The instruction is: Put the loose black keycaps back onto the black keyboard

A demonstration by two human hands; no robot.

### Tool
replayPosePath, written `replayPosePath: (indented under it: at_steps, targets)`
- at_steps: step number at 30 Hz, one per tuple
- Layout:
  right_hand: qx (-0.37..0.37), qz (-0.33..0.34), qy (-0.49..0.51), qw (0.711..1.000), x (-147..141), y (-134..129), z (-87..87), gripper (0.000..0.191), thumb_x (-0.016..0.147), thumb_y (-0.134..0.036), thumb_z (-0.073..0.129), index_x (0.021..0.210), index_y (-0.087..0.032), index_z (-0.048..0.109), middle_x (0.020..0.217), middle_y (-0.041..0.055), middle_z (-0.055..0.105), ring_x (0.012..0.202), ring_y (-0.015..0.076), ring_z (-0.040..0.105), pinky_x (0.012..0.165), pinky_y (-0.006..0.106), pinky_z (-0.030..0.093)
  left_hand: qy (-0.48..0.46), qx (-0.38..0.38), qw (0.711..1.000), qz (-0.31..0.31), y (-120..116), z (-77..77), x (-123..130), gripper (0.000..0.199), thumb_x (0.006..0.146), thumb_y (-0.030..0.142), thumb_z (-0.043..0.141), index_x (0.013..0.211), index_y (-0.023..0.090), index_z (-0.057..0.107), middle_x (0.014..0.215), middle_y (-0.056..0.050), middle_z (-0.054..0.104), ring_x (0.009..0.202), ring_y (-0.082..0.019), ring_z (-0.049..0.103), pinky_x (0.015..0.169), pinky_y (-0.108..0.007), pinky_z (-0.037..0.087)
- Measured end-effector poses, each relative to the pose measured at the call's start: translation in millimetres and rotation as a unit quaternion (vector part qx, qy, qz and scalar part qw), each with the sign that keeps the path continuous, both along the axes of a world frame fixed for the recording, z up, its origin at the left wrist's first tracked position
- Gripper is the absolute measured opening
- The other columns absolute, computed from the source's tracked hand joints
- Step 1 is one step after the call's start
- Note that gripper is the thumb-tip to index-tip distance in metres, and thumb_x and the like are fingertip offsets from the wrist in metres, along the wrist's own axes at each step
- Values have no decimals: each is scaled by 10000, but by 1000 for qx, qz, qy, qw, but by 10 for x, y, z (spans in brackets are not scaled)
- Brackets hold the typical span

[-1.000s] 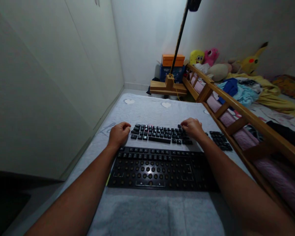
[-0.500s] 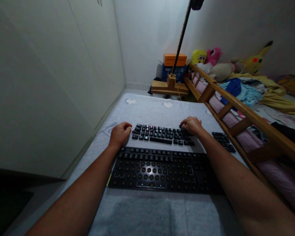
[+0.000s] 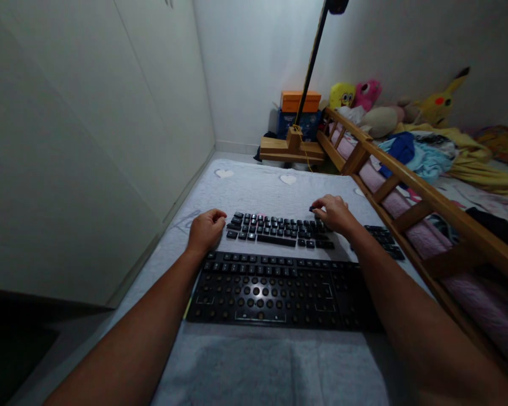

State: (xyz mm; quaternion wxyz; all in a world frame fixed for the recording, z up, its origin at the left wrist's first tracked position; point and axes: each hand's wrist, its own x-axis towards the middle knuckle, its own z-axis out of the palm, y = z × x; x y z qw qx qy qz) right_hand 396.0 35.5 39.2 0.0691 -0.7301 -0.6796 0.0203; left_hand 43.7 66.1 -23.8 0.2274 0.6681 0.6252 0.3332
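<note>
Pinching a keycap [image 3: 311,209], right hand [image 3: 332,212] has room over cloth [image 3: 258,193] beyond; left hand [image 3: 205,230] curled, grip unclear.

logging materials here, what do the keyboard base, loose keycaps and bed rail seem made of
Keyboard base: probably glossy black plastic, given its sharp reflection. Loose keycaps: likely shiny black plastic, showing small highlights. Bed rail: apparently varnished wood, brown with soft sheen.

L hand [image 3: 206,230] & R hand [image 3: 334,214] bare

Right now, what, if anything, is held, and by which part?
The right hand pinches a black keycap; exact edge too small to tell. Left hand: nothing visible.
</note>
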Motion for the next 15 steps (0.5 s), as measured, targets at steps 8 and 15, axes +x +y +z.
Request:
replayPosePath:
  at_steps: [8, 15]
  targets:
    - [84, 155, 116, 978, -414, -1087, 97, 154, 878, -174, 585, 986, -224, 681, 1019, 74, 650, 1008, 247, 517, 898, 397, 387, 7, 4, 1000, -3, 7, -6, 8, 294, 761, 299, 510, 916, 186, 733, 895, -64, 749, 804, -214, 660, 772, -319, 474]
    - [84, 121, 107, 983, -684, -1531, -177, 160, 884, -126, 587, 994, -209, 668, 1022, 75, 645, 1003, 251, 499, 871, 397, 384, 7, 10, 1000, -4, 26, -36, -11, 305, 762, 320, 507, 918, 190, 735, 871, -64, 746, 787, -211, 660, 764, -316, 480]
